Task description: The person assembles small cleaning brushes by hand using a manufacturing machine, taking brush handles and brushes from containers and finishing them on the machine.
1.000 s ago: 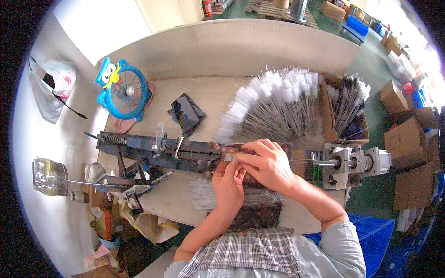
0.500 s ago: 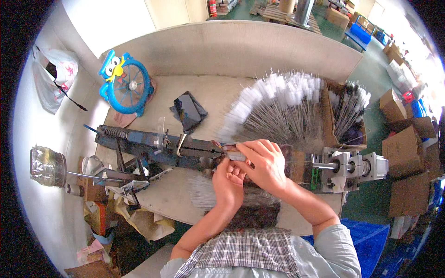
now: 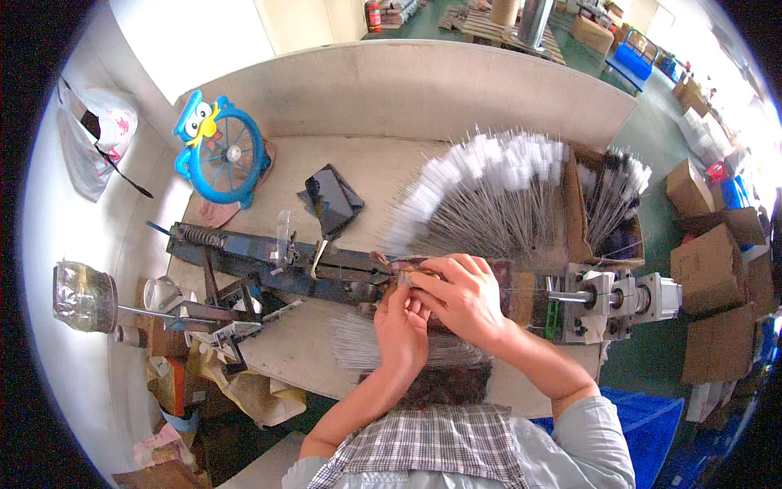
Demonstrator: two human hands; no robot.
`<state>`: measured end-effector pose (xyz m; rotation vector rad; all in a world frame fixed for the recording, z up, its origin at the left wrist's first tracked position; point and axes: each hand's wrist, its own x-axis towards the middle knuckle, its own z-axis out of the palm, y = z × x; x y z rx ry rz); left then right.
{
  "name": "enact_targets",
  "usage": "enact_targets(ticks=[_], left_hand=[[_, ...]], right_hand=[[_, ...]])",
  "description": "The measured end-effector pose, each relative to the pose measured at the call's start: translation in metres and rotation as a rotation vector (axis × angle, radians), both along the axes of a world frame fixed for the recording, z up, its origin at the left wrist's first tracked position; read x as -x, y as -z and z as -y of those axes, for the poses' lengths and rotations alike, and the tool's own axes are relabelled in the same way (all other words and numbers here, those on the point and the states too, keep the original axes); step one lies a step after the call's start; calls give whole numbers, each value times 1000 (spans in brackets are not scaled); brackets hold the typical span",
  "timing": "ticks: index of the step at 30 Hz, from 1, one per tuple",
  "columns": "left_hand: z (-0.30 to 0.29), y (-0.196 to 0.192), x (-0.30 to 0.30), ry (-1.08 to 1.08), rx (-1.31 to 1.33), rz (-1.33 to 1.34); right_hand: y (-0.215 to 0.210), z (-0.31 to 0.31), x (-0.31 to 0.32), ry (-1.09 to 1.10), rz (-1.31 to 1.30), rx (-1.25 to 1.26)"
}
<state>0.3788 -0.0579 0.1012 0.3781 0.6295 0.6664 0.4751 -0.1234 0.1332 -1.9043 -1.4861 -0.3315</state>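
At the right end of the dark metal machine bar (image 3: 244, 246), my two hands meet with their fingertips together. My left hand (image 3: 401, 330) is closed in a pinch from below, thumb and forefinger upward. My right hand (image 3: 466, 300) comes from the right, its fingers bent and pinched at the same spot. A small pale piece shows between the fingertips, too covered to name. Below my left hand lies a bundle of thin straight wires (image 3: 352, 342). Behind my hands spreads a large fan of wire-stemmed brushes with white tufts (image 3: 497, 167).
A motor with a shaft and clamp blocks (image 3: 612, 300) stands right of my hands. A cardboard box (image 3: 577, 213) holds more wire-stemmed brushes. A black pouch (image 3: 332, 200) and a blue cartoon fan (image 3: 220, 155) are farther back. A bench panel (image 3: 423, 85) closes the far side.
The white tuft visible between my hands before is now mostly out of sight. My right fingers have curled in and shifted slightly down; my left hand stays nearly in place.
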Motion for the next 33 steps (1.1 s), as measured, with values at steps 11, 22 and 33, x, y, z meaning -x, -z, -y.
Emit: enact_targets(ticks=[11, 22, 33], left_hand=[[-1, -4, 1, 18, -38, 10], [-5, -3, 7, 90, -85, -11], [-5, -14, 15, 259, -117, -37]], right_hand=[[-5, 7, -4, -6, -24, -1], [-26, 21, -10, 37, 10, 111], [-19, 41, -18, 0, -25, 245]])
